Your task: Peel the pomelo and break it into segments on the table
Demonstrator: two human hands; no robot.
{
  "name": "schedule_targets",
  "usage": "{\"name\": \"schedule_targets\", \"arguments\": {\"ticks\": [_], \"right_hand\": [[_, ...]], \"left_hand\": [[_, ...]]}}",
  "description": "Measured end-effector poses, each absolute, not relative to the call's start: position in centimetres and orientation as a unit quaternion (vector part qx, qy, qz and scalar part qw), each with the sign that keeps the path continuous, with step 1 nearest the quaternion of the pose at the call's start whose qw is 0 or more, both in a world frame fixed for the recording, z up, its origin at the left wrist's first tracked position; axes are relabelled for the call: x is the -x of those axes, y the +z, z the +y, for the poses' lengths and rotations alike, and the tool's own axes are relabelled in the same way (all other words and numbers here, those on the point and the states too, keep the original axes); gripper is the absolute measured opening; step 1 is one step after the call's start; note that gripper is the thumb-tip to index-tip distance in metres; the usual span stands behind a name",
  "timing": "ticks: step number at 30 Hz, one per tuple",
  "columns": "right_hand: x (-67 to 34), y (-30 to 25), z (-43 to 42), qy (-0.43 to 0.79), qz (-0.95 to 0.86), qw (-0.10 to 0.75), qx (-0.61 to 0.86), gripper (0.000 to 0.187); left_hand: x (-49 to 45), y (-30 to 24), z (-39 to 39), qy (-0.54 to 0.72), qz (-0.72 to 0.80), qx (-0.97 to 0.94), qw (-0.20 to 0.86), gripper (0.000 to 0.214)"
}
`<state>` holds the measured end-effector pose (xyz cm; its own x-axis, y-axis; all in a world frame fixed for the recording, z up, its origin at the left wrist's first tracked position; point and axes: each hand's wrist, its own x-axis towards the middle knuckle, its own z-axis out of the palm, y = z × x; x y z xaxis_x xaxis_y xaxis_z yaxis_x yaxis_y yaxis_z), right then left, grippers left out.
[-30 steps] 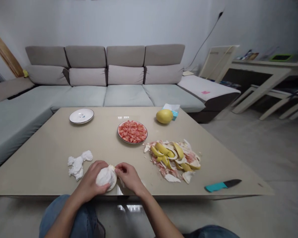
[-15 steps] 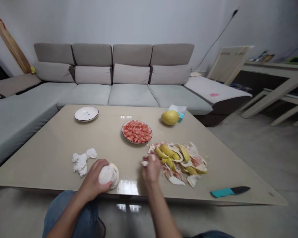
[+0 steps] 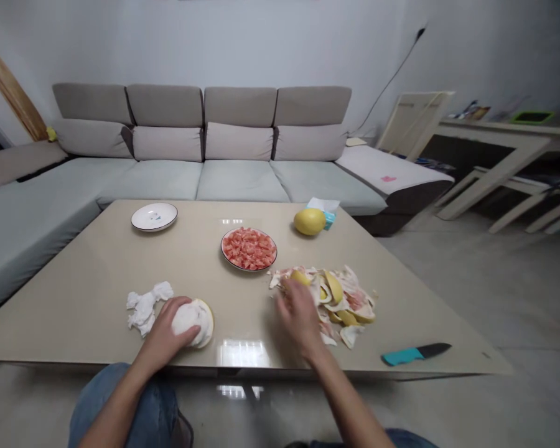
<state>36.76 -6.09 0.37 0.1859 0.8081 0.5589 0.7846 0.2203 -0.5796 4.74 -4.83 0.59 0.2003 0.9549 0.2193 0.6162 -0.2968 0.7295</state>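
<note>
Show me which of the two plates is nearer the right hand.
The plate heaped with red pieces, just beyond and left of the right hand. The blue-marked plate lies much farther left and farther back.

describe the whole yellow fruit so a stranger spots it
Before the grey sofa is a low table. Near its far right corner, in front of a blue-and-white packet, sits the yellow fruit: whole, unlike the cut peels by the right hand.

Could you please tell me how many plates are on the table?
2: a white plate near the far left corner of the table, and a second plate heaped with red pieces, nearer the middle. No other shows, though the peel pile could hide something.
</note>
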Motion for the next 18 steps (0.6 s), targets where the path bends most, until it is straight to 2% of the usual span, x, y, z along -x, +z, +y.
{"name": "schedule_targets", "arguments": {"ticks": [2,6,8,12,18], "right_hand": [[-31.7,-1.4,-7.9,0.07,-0.692,0.436,0.572,0.039],[-24.0,-3.7,-9.8,0.188,-0.731,0.424,0.5,0.068],[-22.1,-4.3,-9.5,0.218,-0.716,0.434,0.502,0.076],[-21.5,-3.9,-8.2,0.226,-0.693,0.435,0.529,0.064],[-22.7,-0.6,-8.6,0.202,-0.71,0.323,0.593,0.039]], "left_hand": [[-4.8,0.6,-4.3,0.352,0.566,-0.691,0.28,0.039],[-4.7,0.4,-3.6,0.373,0.592,-0.631,0.335,0.039],[-4.5,0.4,-3.6,0.374,0.598,-0.621,0.342,0.043],[-4.3,0.5,-4.1,0.366,0.6,-0.604,0.375,0.053],[-4.4,0.6,-4.7,0.316,0.567,-0.688,0.324,0.057]]}}
